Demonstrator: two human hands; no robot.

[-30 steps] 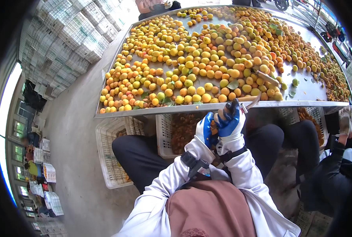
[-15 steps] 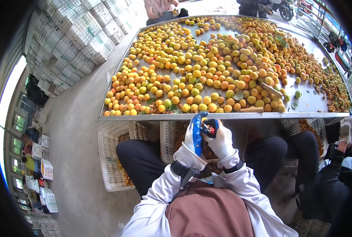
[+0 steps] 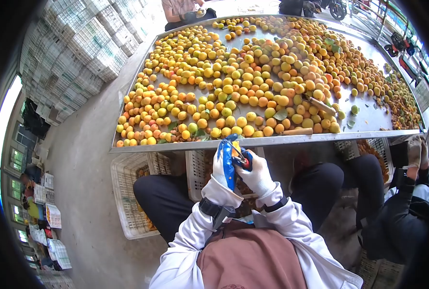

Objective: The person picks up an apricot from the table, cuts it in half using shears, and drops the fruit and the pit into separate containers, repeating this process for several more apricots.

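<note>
My left hand [image 3: 223, 168], in a white glove with blue coating, is closed around an apricot [image 3: 235, 146], whose yellow-orange flesh shows between the fingers. My right hand [image 3: 256, 177], in a white glove, grips a small metal tool with a red-and-black handle [image 3: 246, 162]. Its metal end reaches to the apricot, and its exact kind is partly hidden by the fingers. Both hands meet just in front of the metal table's edge [image 3: 267, 141]. Spread across the table lie many yellow, orange and greenish apricots [image 3: 253, 100].
Two wooden-handled tools, one near the edge [image 3: 297, 131], lie among the fruit. White plastic crates [image 3: 127, 202] stand under the table. To my right sits another person [image 3: 397, 216]; one more person [image 3: 183, 12] is at the far side. Stacked crates [image 3: 74, 53] rise at left.
Yellow-orange fruit flesh now shows between my hands, with the tool's metal end against it. The view has shifted slightly, so the table and hands appear further left.
</note>
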